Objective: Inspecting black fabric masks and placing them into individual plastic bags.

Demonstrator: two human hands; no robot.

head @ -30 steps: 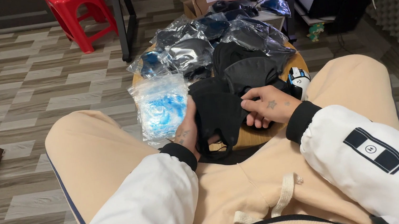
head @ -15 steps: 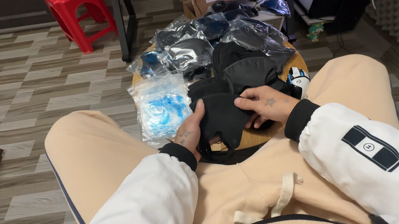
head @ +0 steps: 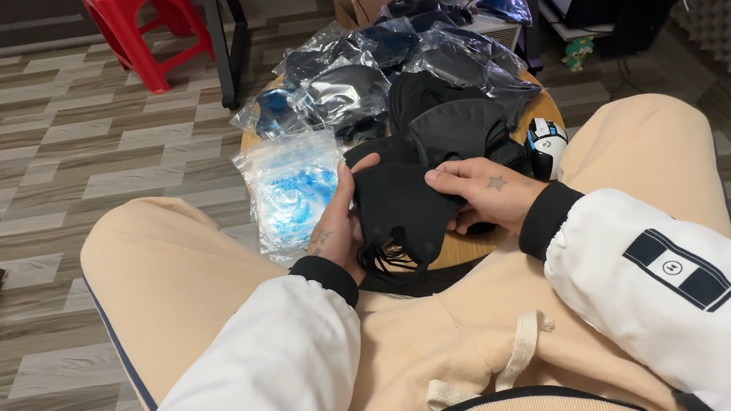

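The left hand [head: 337, 225] curls its fingers [head: 357, 166] around the left edge of a stack of black face masks [head: 396, 210], thumb on top near the upper corner, so the stack is pinched along that side. The right hand [head: 481, 195] lies on the right edge of the same stack, its fingers [head: 441, 176] stretched flat over the top mask and the thumb hidden beneath; it holds the stack as well. Between the two hands the masks sit roughly level, and a bundle of black ear loops [head: 389, 258] hangs from the lower edge, just below the left thumb side.

Under the hands is a small round wooden table [head: 460, 247], its rim showing below the stack. Just beyond the fingertips lie more loose black masks [head: 461, 127], touching the held stack at its far edge. Left of the left hand, close beside it, rests a clear bag of blue masks [head: 291, 198], partly on the person's thigh. Right of the right hand, near the wrist, a small white and black round gadget [head: 547, 145] sits at the table's edge. Farther out past the loose masks are several clear bags of dark masks [head: 347, 91], piled against each other. Well beyond them stand a cardboard box [head: 372, 1] and, off to the far left, a red plastic stool [head: 136, 22] on the tiled floor [head: 36, 160].
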